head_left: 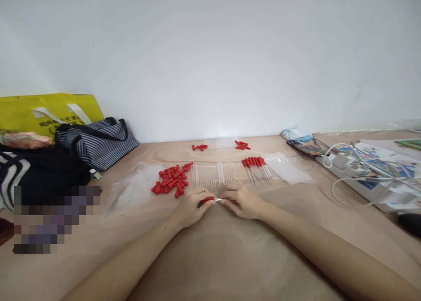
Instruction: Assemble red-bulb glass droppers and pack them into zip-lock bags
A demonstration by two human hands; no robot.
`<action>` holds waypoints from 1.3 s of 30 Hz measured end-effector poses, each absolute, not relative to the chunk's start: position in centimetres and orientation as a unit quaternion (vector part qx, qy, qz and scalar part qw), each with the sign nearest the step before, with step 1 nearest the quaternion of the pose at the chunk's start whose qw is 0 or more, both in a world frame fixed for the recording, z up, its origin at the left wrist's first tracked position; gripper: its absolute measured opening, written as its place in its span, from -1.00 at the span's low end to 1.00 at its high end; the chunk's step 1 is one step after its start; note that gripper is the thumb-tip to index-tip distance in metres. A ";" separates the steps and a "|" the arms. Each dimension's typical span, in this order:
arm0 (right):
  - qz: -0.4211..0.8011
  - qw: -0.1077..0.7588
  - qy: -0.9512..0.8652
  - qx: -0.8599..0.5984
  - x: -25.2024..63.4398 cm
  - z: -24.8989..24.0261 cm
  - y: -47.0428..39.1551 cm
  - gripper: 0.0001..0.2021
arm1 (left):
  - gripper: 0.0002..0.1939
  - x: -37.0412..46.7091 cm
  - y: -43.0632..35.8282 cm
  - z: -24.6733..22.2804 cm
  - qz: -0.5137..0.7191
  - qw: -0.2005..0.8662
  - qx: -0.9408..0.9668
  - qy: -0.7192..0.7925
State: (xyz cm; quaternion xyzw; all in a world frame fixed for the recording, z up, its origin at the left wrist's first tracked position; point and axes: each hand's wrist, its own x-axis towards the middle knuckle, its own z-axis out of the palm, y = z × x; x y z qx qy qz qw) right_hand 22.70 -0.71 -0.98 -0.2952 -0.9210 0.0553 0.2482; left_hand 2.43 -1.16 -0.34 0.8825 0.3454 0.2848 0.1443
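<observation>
Red rubber shows at the centre of my view, where a red bulb [207, 200] sits in the left hand [193, 206], thumb and fingers clamped around it. Facing it, the right hand [242, 201] pinches a slim clear tube [218, 199], its thumb and fingers together on it. The tube's near end points at the bulb and meets it or nearly so; from my distant seat I cannot tell whether it is inserted. Both hands are low over a brown tabletop [226, 261], near each other with a small gap between.

Just beyond the left hand lies a loose heap of red bulbs [171, 180]. To its right, straight ahead of the hands, I see a row of clear tubes [213, 174] laid side by side, then a fanned row of red-topped tubes [255, 167], bulbs pointing away. Clear plastic bags lie flat at both ends, a left stack [134, 187] and a right stack [291, 167]. Farther back, near the pale wall [210, 60], are smaller red pieces in two groups.

At far left stand a striped bag [101, 145] and a yellow bag [19, 110]; at right, white cables tangle over a power strip [348, 174].
</observation>
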 end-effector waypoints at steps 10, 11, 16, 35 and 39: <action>0.031 0.264 -0.732 -0.627 25.6 -1.0 3.6 -0.74 | -0.76 0.9 -0.7 -0.6 0.336 0.033 0.826 0.451; 0.024 0.250 -0.713 -0.655 25.6 -1.0 4.0 -0.72 | -0.79 0.9 -0.6 -0.6 0.330 0.036 0.830 0.449; 0.016 0.174 -0.674 -0.718 25.1 -0.6 4.9 -0.77 | -0.87 0.9 -0.5 -0.7 0.307 0.047 0.841 0.444; 0.049 0.134 -0.661 -0.737 23.6 0.0 4.5 -0.66 | -0.80 -2.2 0.9 0.2 0.313 -0.114 0.756 0.564; 0.062 0.120 -0.660 -0.739 23.5 0.2 4.6 -0.68 | -0.80 -3.2 0.1 0.6 0.252 -0.104 0.807 0.524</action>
